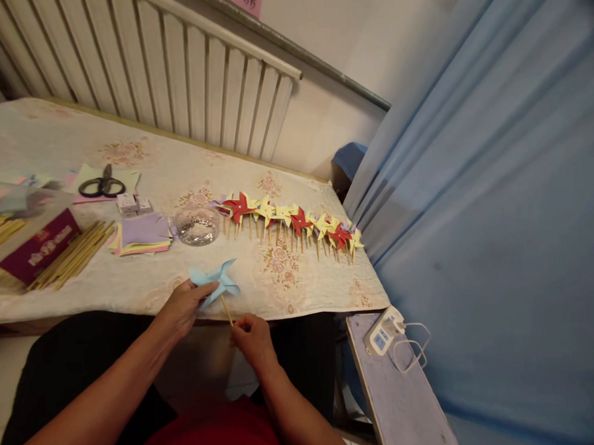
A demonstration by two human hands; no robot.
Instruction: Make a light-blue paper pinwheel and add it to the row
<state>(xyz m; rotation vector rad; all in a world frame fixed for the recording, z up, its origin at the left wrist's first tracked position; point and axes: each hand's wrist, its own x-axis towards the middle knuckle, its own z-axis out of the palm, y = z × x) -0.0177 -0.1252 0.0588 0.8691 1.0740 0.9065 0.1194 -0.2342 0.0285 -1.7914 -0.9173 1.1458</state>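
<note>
A light blue paper pinwheel is held just over the table's front edge. My left hand pinches its paper blades, thumb on top near the centre. Below the blades runs a thin wooden stick, and the closed fingers of my right hand grip its lower end. Beyond my hands, a row of finished pinwheels in red, yellow and purple lies on the flowered cloth. Left of that row sits a clear round dish with small shiny metal pieces in it.
Stacked coloured paper squares lie beside small white boxes. Black-handled scissors rest on more paper. Loose sticks and a purple packet are at the left. A power strip with a white cable lies on a bench at right.
</note>
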